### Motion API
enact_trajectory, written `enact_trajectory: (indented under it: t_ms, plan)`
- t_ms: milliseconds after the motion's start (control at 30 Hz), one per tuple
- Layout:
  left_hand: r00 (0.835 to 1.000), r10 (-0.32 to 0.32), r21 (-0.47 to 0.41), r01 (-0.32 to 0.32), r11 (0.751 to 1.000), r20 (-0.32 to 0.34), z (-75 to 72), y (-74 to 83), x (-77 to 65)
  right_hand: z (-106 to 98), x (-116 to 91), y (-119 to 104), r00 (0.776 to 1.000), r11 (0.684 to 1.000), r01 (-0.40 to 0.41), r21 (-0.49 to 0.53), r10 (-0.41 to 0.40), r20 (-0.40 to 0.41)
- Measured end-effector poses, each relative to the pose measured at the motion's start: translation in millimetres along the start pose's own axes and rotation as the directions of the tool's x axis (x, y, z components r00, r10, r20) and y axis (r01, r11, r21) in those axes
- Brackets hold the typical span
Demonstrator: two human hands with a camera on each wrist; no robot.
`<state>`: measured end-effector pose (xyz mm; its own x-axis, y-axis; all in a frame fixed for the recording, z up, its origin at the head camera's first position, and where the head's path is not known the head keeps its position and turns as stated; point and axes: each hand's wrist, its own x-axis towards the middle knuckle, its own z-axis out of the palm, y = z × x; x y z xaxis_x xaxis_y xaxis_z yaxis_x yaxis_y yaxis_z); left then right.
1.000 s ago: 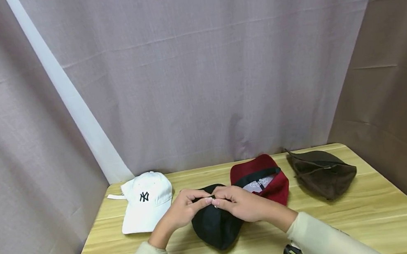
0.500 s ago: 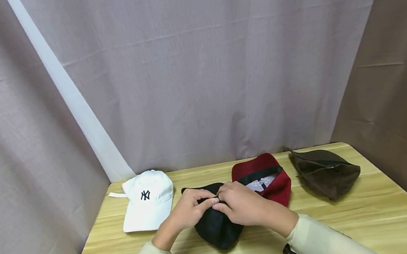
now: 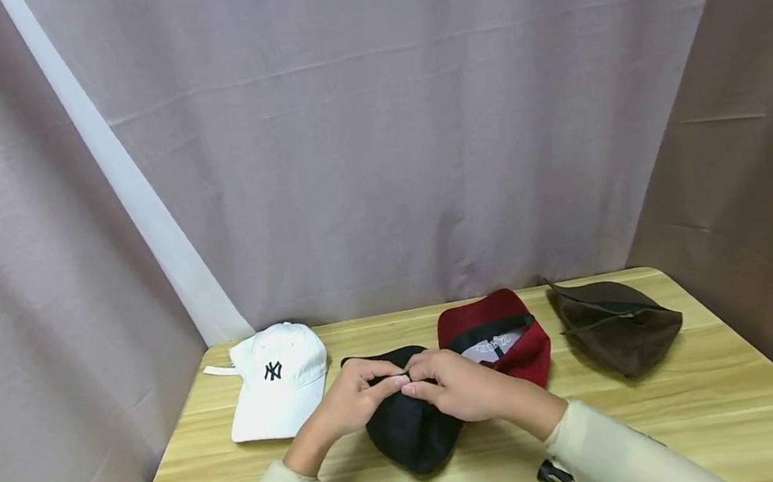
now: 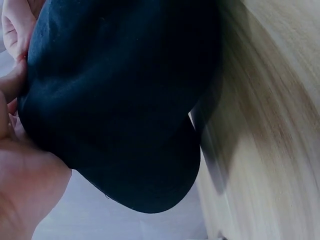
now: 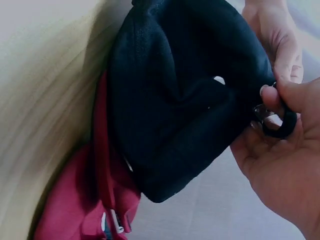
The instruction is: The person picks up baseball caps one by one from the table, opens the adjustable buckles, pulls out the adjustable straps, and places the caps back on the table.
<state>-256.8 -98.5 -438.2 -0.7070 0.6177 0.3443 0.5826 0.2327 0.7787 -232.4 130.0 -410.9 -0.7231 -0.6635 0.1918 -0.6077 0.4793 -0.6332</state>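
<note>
Grey-mauve curtains (image 3: 377, 155) hang behind the wood-grained table (image 3: 675, 430). Near the middle of it, you have the black cap (image 3: 414, 434) between your hands: your left hand (image 3: 356, 403) and right hand (image 3: 469, 388) both pinch it with thumb and fingers, the fingertips meeting over its upper part. In the right wrist view, a dark looped strap (image 5: 286, 131) with a shiny buckle shows at your fingers. To the left sits the white cap (image 3: 280, 386), its brim pointing near. The red cap (image 3: 531, 355) lies just right and far of the black one, and the brown cap (image 3: 627, 345) rests farther right.
</note>
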Motion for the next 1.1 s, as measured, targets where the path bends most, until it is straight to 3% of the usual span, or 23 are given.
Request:
enact_trajectory:
  t_ms: [300,700,900,1000,1100]
  plan:
    - [0.999,0.028,-0.040,-0.027,0.999,0.024,-2.3,-1.2,-1.2,-0.7,-2.3,5.7,0.999,0.983,0.007,0.183,-0.015,0.042]
    - [0.999,0.036,-0.081,-0.033,0.996,0.034,-2.5,-3.2,-3.4,-0.4,-3.3,11.8,0.995,0.964,0.043,0.264,-0.066,0.079]
    - [1.000,0.003,-0.042,-0.002,0.999,0.014,-2.3,2.4,-0.2,-0.3,-4.8,7.1,1.000,0.990,0.005,0.142,-0.009,0.028]
    - [1.000,-0.004,-0.008,0.004,1.000,0.014,-0.9,4.1,1.1,0.5,-4.3,1.4,1.000,1.000,-0.014,0.001,0.014,0.004]
    - [1.000,-0.009,0.025,0.009,1.000,0.018,1.0,5.2,2.1,2.6,-3.6,-6.2,0.999,0.982,-0.026,-0.186,0.021,-0.029]
